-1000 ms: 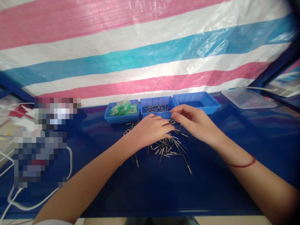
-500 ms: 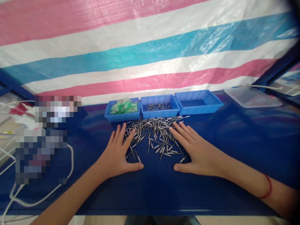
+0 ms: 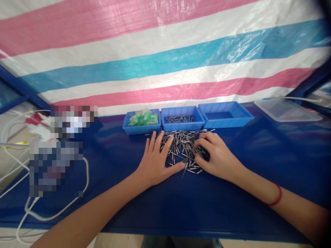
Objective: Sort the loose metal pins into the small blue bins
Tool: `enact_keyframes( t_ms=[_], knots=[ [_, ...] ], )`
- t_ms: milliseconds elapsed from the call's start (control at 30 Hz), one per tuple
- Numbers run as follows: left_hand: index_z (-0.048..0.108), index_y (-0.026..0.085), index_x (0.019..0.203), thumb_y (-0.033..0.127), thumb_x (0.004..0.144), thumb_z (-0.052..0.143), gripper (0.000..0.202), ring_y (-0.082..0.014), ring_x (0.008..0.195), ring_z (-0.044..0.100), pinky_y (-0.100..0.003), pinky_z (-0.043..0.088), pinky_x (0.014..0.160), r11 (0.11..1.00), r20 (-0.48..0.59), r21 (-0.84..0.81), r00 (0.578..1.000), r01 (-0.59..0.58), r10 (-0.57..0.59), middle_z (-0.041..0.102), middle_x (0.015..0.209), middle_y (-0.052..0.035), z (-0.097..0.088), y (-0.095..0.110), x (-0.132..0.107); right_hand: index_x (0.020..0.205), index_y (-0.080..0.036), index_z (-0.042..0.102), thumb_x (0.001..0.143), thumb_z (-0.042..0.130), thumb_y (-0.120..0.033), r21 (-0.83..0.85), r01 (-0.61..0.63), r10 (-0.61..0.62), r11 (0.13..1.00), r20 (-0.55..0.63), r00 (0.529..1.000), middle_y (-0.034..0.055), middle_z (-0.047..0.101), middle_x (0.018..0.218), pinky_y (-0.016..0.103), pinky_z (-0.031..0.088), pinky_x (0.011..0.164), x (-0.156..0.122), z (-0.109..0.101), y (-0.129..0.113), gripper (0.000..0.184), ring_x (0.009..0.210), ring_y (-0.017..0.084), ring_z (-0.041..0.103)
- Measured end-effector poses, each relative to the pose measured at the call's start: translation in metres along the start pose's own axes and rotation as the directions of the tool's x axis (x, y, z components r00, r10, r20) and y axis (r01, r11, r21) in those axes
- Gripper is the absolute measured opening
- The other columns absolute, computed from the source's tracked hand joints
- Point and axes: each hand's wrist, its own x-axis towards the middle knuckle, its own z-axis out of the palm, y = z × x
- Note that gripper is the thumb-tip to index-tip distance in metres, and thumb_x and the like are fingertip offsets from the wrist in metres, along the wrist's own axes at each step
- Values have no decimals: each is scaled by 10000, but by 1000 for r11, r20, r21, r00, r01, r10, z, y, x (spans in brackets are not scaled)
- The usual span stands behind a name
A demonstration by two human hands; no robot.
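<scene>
Spreading wide, the fingers of the person's left hand [image 3: 155, 165] lie over the near left side of a loose pile of metal pins [image 3: 182, 141], palm down, the thumb reaching toward the pile's near edge. The right hand [image 3: 216, 156] sits at the pile's right side with its fingers curled and a gap between forefinger and thumb; whether any pin rests against those fingertips cannot be told. A red band [image 3: 279, 196] circles the right wrist.

The pile lies on a glossy blue table [image 3: 165, 213], its pins pointing many ways, just in front of a row of three blue bins. The left bin [image 3: 142, 130] holds green packets [image 3: 143, 118], and the middle bin [image 3: 183, 127] has more pins lying in it. The right bin [image 3: 229, 122] stands beside it, with a translucent flat piece [image 3: 288, 111] farther right. Behind the row hangs a striped sheet [image 3: 155, 69] of pink, white and blue. A white cable [image 3: 87, 172] loops across the table's left side, beside a blurred-out patch.
</scene>
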Motion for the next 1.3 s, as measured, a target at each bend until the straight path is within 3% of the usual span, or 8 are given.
enact_keyframes(
  t_ms=[233, 367, 633, 900, 1133, 1233, 1300],
  knots=[
    [340, 219, 1431, 663, 849, 417, 736, -368, 1440, 64, -640, 141, 1110, 998, -50, -42, 998, -47, 45, 247, 1528, -149, -3, 14, 11, 819, -190, 611, 823, 570, -338, -136, 61, -45, 989, 117, 992, 64, 596, 887, 355, 345, 735, 6, -7, -6, 154, 845, 226, 537],
    [438, 196, 1369, 623, 870, 426, 657, -362, 1437, 91, -612, 171, 1121, 995, -91, -49, 992, -87, 82, 303, 1497, -158, -1, 18, 14, 805, -186, 623, 853, 544, -265, -213, 136, -103, 968, 160, 982, 43, 598, 783, 346, 313, 722, 9, -12, -12, 122, 798, 206, 544],
    [551, 185, 1261, 529, 895, 465, 509, -333, 1430, 155, -532, 234, 1148, 985, -152, -76, 978, -155, 142, 407, 1429, -140, 2, 13, 11, 800, -179, 616, 892, 518, -278, -235, 159, -111, 959, 207, 972, 54, 601, 788, 316, 339, 669, 10, -10, -13, 167, 756, 199, 553],
    [583, 181, 1208, 495, 896, 487, 453, -309, 1393, 262, -516, 301, 1128, 977, -194, -89, 966, -192, 172, 493, 1352, -125, 5, 12, 10, 787, -163, 632, 910, 470, -180, -277, 156, -119, 948, 144, 982, 70, 604, 776, 307, 373, 660, 7, -5, -15, 204, 751, 201, 576],
    [602, 174, 1183, 470, 898, 495, 425, -299, 1347, 323, -484, 339, 1101, 975, -234, -64, 953, -211, 191, 539, 1289, -118, 3, 10, 11, 813, -161, 625, 919, 471, -220, -309, 108, -67, 945, 140, 988, 81, 615, 810, 314, 384, 660, 4, -4, -18, 195, 779, 214, 588],
    [654, 189, 1053, 422, 905, 499, 317, -256, 1189, 480, -436, 416, 1007, 947, -239, -7, 920, -322, 311, 614, 1139, -100, 0, 14, 11, 773, -174, 602, 910, 460, -179, -298, 116, -77, 947, 137, 988, 70, 599, 776, 310, 380, 652, 4, -2, -18, 198, 756, 207, 579],
    [675, 203, 941, 382, 921, 472, 271, -197, 1004, 560, -368, 452, 899, 874, -165, 36, 860, -484, 483, 643, 1008, -69, 1, 24, 9, 738, -183, 575, 903, 451, -167, -290, 109, -75, 951, 125, 989, 58, 578, 735, 309, 377, 636, 5, 0, -16, 206, 715, 201, 568]
  ],
)
